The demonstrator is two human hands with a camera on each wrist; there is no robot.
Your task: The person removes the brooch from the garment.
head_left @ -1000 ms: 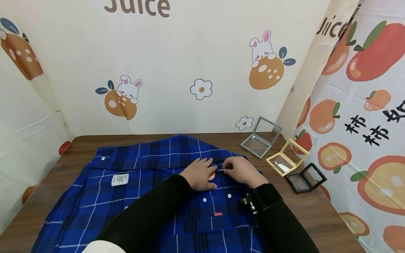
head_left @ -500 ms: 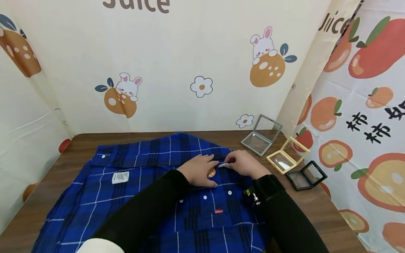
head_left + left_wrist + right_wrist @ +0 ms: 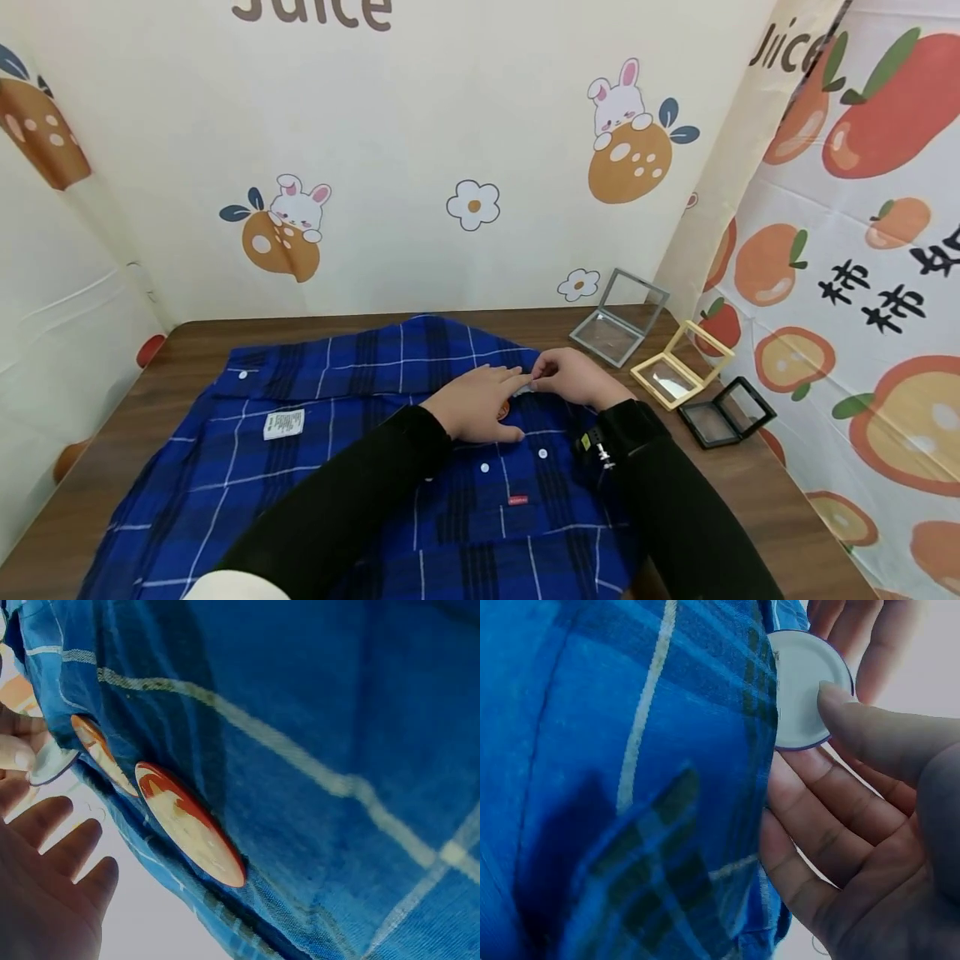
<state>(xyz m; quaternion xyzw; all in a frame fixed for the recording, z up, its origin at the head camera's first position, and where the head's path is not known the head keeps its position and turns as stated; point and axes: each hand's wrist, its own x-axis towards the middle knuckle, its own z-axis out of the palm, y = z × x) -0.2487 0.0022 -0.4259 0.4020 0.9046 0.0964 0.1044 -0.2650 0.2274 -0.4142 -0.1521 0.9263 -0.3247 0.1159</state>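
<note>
A blue plaid shirt (image 3: 360,500) lies spread before me. My right hand (image 3: 573,379) pinches a round pin-back badge (image 3: 806,690), its thumb on the white back and the rim against the shirt fabric. Other fingers show behind that badge at the top of the right wrist view. My left hand (image 3: 476,404) rests palm down on the shirt, fingers stretched toward the badge and fingertips right at it, thumb spread apart. Beneath it an orange badge (image 3: 503,410) is partly covered. The left wrist view shows two orange-red badges on the cloth, a nearer one (image 3: 191,825) and a farther one (image 3: 101,750).
Three open, hinged square cases with clear panels stand right of the shirt: grey (image 3: 618,321), yellow (image 3: 678,371) and black (image 3: 726,414). The wooden table (image 3: 738,492) meets a printed cloth wall (image 3: 390,250) at the back and a fruit-patterned one (image 3: 892,333) at right.
My right hand has moved slightly up with the badge, closing in on the left fingertips. The left hand has shifted a little, its fingers now right at the badge.
</note>
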